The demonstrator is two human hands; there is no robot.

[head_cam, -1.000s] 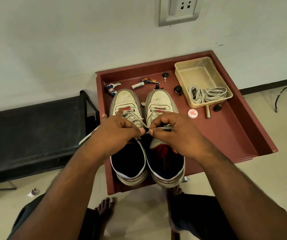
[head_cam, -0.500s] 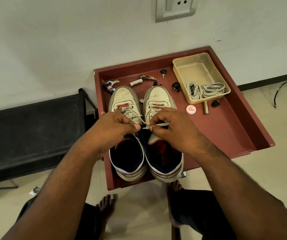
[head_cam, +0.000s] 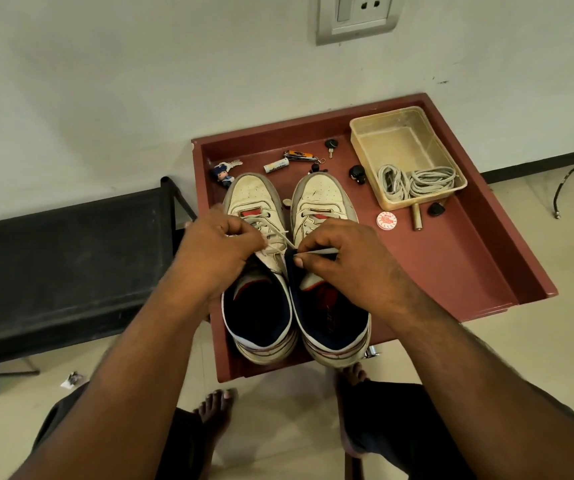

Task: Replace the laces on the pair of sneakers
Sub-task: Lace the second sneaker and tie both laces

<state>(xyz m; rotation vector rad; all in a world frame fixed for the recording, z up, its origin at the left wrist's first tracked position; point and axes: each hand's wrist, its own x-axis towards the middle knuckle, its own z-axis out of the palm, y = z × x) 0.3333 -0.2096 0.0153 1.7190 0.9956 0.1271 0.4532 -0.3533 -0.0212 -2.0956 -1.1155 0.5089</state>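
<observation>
Two worn white sneakers stand side by side, toes pointing away, in a maroon tray [head_cam: 469, 271]. My left hand [head_cam: 219, 251] curls over the laced upper of the left sneaker [head_cam: 254, 202] and grips it. My right hand [head_cam: 344, 258] pinches the stiff tip of a grey lace [head_cam: 278, 235] that runs from the left sneaker's eyelets across to the right sneaker [head_cam: 323, 199]. Coiled grey laces [head_cam: 413, 180] lie in a beige plastic box [head_cam: 399, 140] at the tray's back right.
Small items lie on the tray behind and beside the shoes: keys with a doll keyring [head_cam: 224, 171], a battery [head_cam: 276, 166], a pocket knife [head_cam: 299, 155], a round red-and-white tin [head_cam: 386, 220]. A black bench [head_cam: 63, 258] stands to the left. A wall socket [head_cam: 356, 15] is above. Bare feet rest below the tray.
My hands have drawn slightly apart, the left sliding left over the left sneaker. The right still pinches the lace tip. The camera view has shifted a little.
</observation>
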